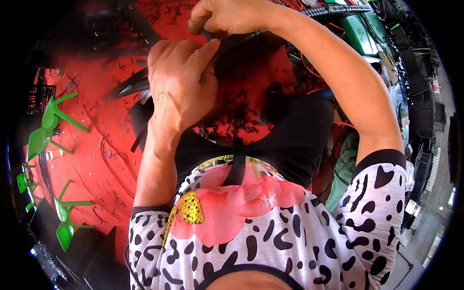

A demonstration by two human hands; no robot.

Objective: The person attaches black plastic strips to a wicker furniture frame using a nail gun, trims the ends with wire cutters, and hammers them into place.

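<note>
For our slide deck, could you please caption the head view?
Left hand and right hand grip a black strip above a red mat.

A thick black cable [251,38], perhaps a ribbed hose, runs slantwise from upper right down toward the lower left; both hands grip it near its middle; loose black strips [133,87] trail below it over the red floor.

Left hand [181,82] grips a black cable [251,41], thumb pressed along it; right hand [224,17] pinches the same cable just above; red floor [106,140] strewn with dark cuttings; green plastic chairs [48,125] at left.
</note>
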